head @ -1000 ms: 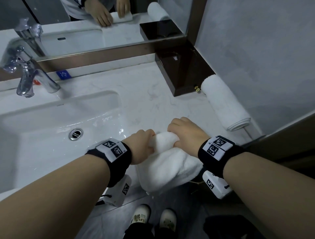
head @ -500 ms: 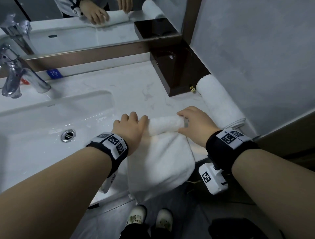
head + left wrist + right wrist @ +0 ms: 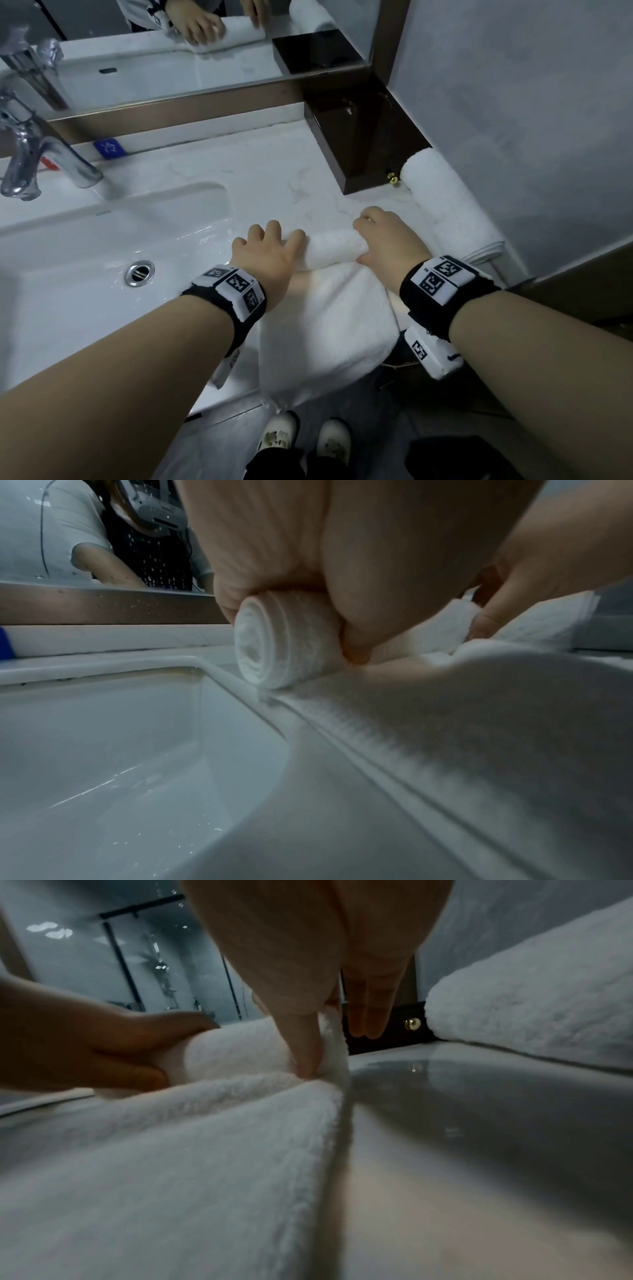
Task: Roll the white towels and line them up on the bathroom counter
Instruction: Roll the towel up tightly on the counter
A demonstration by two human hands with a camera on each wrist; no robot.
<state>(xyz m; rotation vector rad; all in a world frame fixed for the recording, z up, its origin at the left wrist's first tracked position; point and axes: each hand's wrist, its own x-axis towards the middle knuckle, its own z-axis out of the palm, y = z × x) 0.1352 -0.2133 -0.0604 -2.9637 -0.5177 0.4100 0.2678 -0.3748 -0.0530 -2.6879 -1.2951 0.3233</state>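
Observation:
A white towel (image 3: 325, 325) lies flat on the marble counter (image 3: 274, 185), its near end hanging over the front edge. Its far end is wound into a tight roll (image 3: 334, 246). My left hand (image 3: 270, 246) curls over the roll's left end (image 3: 270, 642), thumb tucked underneath. My right hand (image 3: 383, 236) grips the right end, its thumb (image 3: 304, 1047) pressed into the roll (image 3: 240, 1053). A finished rolled towel (image 3: 445, 205) lies along the right wall, also seen in the right wrist view (image 3: 531, 1001).
A white sink basin (image 3: 102, 257) with a drain (image 3: 139, 272) lies just left of the towel, under a chrome faucet (image 3: 37, 150). A dark wooden box (image 3: 363, 147) fills the back right corner. A mirror runs along the back.
Both hands and the rolled end have moved away from the counter's front edge. The hands have spread apart along the roll, and more flat towel lies on the counter.

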